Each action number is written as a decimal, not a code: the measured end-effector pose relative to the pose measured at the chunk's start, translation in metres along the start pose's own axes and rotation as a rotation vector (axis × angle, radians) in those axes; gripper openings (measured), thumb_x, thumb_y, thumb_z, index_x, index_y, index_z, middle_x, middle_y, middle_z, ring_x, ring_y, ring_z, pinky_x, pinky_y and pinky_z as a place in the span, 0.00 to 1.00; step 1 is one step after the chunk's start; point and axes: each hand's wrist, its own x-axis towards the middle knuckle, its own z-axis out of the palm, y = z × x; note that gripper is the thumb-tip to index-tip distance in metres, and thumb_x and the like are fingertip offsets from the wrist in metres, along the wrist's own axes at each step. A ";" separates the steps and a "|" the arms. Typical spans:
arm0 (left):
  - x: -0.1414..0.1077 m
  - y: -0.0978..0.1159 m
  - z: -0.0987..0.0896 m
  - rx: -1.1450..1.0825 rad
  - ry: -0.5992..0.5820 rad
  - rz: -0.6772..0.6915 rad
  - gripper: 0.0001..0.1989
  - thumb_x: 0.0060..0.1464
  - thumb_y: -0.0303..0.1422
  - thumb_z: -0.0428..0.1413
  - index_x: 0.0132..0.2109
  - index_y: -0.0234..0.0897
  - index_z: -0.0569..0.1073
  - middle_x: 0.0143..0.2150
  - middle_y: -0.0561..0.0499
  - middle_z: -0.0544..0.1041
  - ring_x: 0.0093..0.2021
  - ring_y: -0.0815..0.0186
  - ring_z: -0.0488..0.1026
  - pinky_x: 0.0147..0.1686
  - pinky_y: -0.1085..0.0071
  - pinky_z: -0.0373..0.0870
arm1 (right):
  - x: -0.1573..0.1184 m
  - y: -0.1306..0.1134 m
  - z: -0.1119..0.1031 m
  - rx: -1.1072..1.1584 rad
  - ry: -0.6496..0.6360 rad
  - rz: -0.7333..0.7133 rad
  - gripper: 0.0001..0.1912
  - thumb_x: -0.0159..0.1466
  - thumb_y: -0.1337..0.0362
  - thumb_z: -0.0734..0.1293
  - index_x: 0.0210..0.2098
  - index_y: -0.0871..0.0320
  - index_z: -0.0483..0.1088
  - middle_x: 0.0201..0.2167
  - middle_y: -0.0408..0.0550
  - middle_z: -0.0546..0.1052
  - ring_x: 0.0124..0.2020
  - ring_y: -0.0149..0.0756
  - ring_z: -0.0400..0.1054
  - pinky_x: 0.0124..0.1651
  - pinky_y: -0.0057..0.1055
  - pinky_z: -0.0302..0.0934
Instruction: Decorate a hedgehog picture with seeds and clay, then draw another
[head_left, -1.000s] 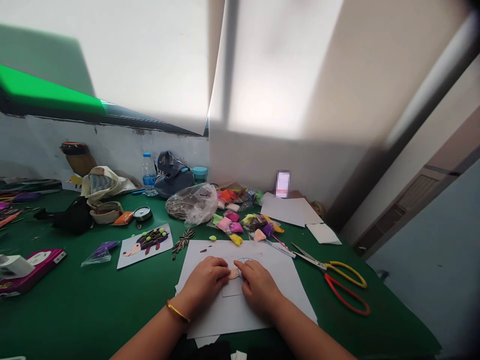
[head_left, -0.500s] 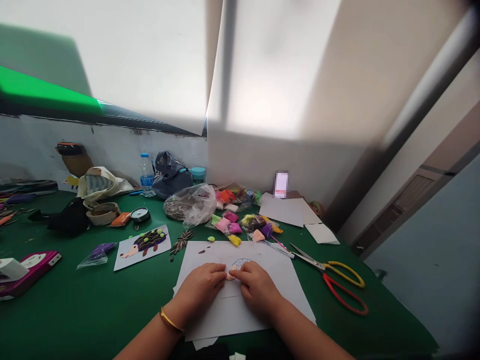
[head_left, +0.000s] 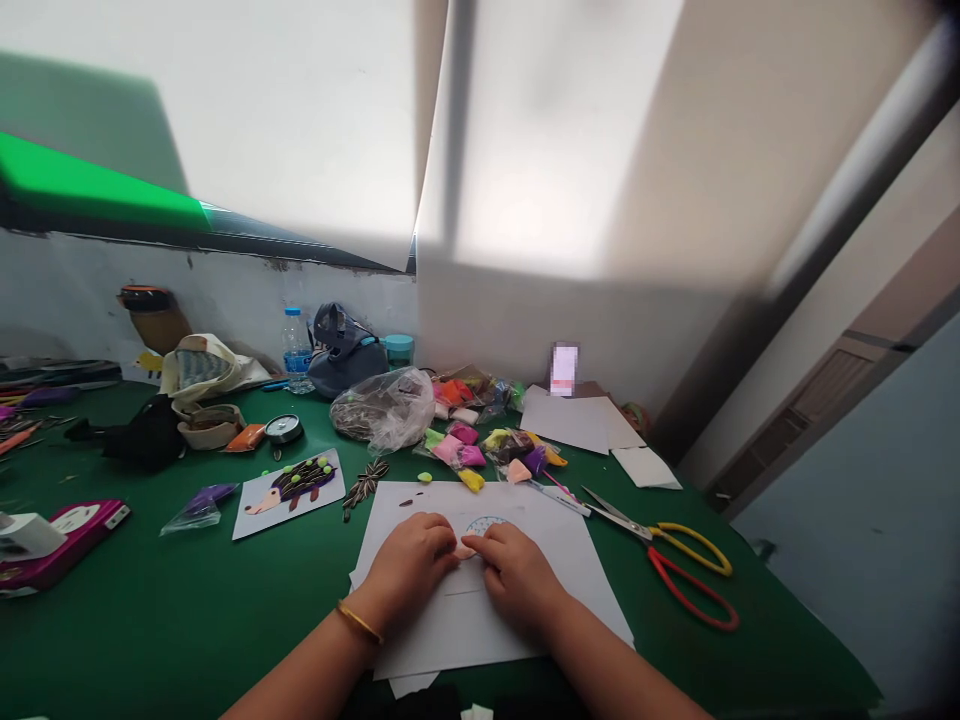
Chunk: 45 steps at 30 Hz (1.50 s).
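Observation:
A white sheet of paper (head_left: 427, 645) lies on the green table, with a round blue-patterned drawing (head_left: 484, 524) near its middle. A small piece of peach clay (head_left: 465, 549) sits at the drawing's lower left. My left hand (head_left: 412, 565) rests on the paper with its fingers curled together at the clay's left edge. From the right, my right hand (head_left: 517, 575) touches the clay with its index finger, the other fingers bent under. Two dark seeds (head_left: 406, 502) lie near the sheet's top left.
Open scissors (head_left: 637, 530) and a pen (head_left: 562, 499) lie to the right. Behind the paper are bags of coloured clay (head_left: 457, 447) and a clear plastic bag (head_left: 386, 410). A hedgehog picture card (head_left: 289, 494) and a magenta box (head_left: 67, 540) are on the left.
My left hand has turned slightly, its fingers more curled and its wrist a little further right. My right hand stays nearly in place, its index finger on the clay.

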 end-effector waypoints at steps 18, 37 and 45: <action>0.008 0.006 0.010 -0.046 0.062 -0.161 0.08 0.56 0.39 0.59 0.36 0.39 0.75 0.40 0.48 0.74 0.43 0.59 0.70 0.44 0.65 0.65 | 0.001 0.000 -0.002 0.028 -0.019 0.056 0.30 0.56 0.77 0.60 0.57 0.56 0.71 0.44 0.51 0.75 0.47 0.40 0.66 0.53 0.35 0.62; 0.002 -0.002 0.006 -0.086 0.065 -0.115 0.09 0.58 0.26 0.52 0.41 0.39 0.76 0.41 0.48 0.79 0.43 0.60 0.75 0.52 0.58 0.67 | 0.001 0.002 -0.002 0.020 0.001 0.055 0.29 0.55 0.78 0.61 0.53 0.53 0.74 0.41 0.48 0.75 0.44 0.38 0.66 0.49 0.32 0.62; -0.013 0.010 0.007 0.193 0.073 0.144 0.12 0.61 0.25 0.52 0.44 0.45 0.78 0.42 0.51 0.79 0.44 0.63 0.76 0.63 0.46 0.56 | 0.002 -0.003 -0.003 -0.070 -0.023 0.021 0.21 0.59 0.76 0.62 0.47 0.52 0.77 0.36 0.47 0.73 0.39 0.37 0.64 0.43 0.31 0.58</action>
